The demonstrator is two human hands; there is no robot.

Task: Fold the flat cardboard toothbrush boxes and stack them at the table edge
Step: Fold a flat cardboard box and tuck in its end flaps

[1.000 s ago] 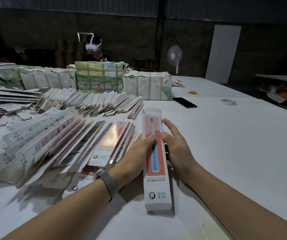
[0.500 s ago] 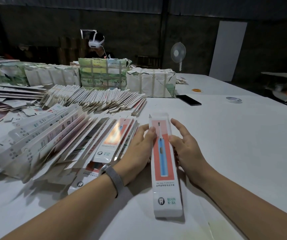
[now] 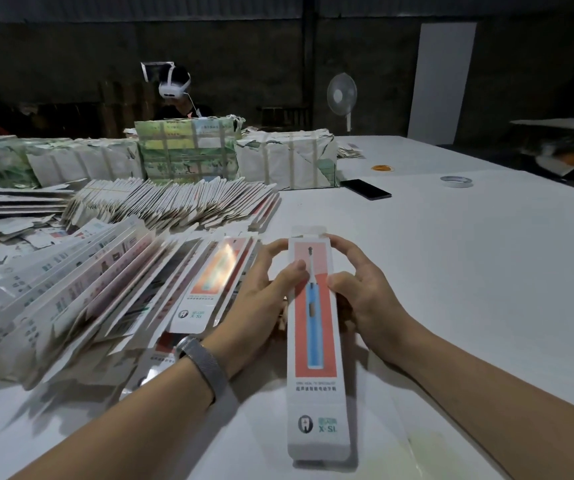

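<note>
I hold one box [image 3: 315,344] between both hands above the table [image 3: 469,271], its long axis running away from me and its printed face up — a blue toothbrush on a red panel. My left hand [image 3: 264,289] grasps the box's left edge near the far end: the thumb lies on the printed face and the fingers curl round the side. My right hand [image 3: 365,289] grasps the right edge opposite, thumb tip against the side and index finger reaching to the far top corner, where a white flap shows. The near end of the box is free of both hands and casts a shadow on the table. A watch band [image 3: 206,365] sits on my left wrist. Just left of my left hand lies a fanned pile of flat boxes [image 3: 105,289], overlapping like shingles; a second fanned row [image 3: 174,202] lies beyond it. Behind these stand wrapped bundles [image 3: 188,150] in a line. Well apart on the right half of the table are a phone [image 3: 365,189], a tape roll [image 3: 456,181] and rubber bands [image 3: 383,167]. A person [image 3: 178,98] in a white headset sits behind the bundles, and a fan [image 3: 341,97] stands by the far wall.
</note>
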